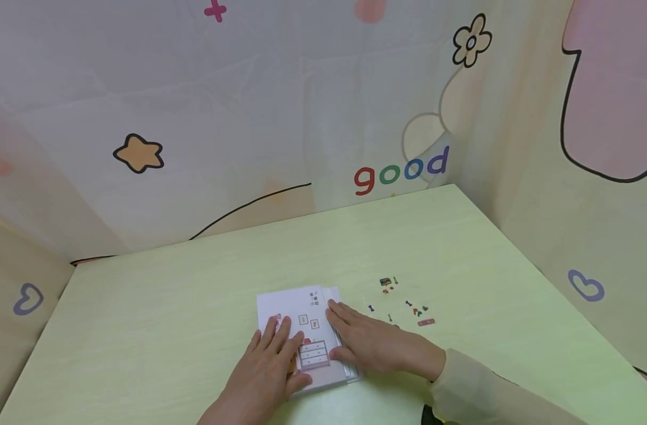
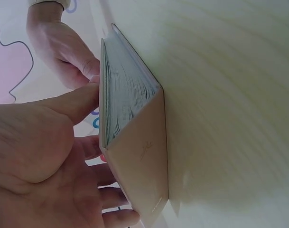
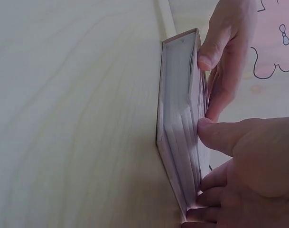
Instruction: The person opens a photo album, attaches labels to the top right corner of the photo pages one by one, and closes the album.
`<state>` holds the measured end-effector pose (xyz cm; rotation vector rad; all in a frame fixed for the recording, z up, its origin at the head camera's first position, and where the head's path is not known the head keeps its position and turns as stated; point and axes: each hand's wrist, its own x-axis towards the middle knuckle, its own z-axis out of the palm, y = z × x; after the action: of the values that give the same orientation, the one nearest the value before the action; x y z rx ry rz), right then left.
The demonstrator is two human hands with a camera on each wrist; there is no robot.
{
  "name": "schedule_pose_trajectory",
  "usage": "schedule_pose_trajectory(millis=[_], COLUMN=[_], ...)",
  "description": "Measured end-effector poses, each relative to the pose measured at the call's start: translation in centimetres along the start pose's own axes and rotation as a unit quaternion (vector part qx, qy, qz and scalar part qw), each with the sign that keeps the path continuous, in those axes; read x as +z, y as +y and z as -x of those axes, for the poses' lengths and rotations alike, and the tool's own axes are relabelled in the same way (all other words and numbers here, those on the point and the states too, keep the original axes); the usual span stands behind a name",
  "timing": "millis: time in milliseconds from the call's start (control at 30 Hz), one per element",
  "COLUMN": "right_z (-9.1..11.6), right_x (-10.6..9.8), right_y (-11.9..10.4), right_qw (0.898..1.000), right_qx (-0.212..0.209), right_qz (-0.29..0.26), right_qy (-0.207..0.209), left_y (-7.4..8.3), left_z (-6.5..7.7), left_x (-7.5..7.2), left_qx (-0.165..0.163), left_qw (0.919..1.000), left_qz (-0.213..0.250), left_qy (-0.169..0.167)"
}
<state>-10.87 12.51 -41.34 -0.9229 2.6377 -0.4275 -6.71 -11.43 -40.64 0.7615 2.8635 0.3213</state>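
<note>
A thick hardcover book (image 1: pixel 314 330) lies on the table, its upper side white with printed picture frames and a chest of drawers. My left hand (image 1: pixel 265 369) rests on its left part with fingers spread and fairly straight, hiding some of the print. Across the right edge lies my right hand (image 1: pixel 368 342), fingers extended over the page edges. The book's tan spine (image 2: pixel 142 156) and a dense stack of pages (image 2: pixel 125 90) show in the left wrist view. In the right wrist view, the pages (image 3: pixel 182 137) stand in uneven steps above the lower cover.
Several small stickers, among them a pink strip (image 1: pixel 426 322) and a dark rectangle (image 1: pixel 385 282), are scattered on the pale green table (image 1: pixel 169 307) right of the book. A printed fabric wall (image 1: pixel 222 147) borders the table at the back and sides. Something black (image 1: pixel 431 416) shows near the right sleeve.
</note>
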Motion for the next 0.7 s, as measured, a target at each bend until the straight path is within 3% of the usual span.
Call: schedule_pose_trajectory(millis=[500,700], right_z=[-0.2,0.0], right_x=[-0.2,-1.3], right_y=[0.5,0.5], right_qw=[0.999,0.998], right_qx=[-0.001,-0.024], right_qz=[-0.030,-0.003], right_qy=[0.029,0.055], left_y=[-0.5,-1.0], left_z=[0.5,0.9], left_x=[-0.2,-1.0], left_qx=[0.005,-0.019], left_qw=[0.9995,0.9964], left_qz=[0.020,0.035], left_qy=[0.023,0.074])
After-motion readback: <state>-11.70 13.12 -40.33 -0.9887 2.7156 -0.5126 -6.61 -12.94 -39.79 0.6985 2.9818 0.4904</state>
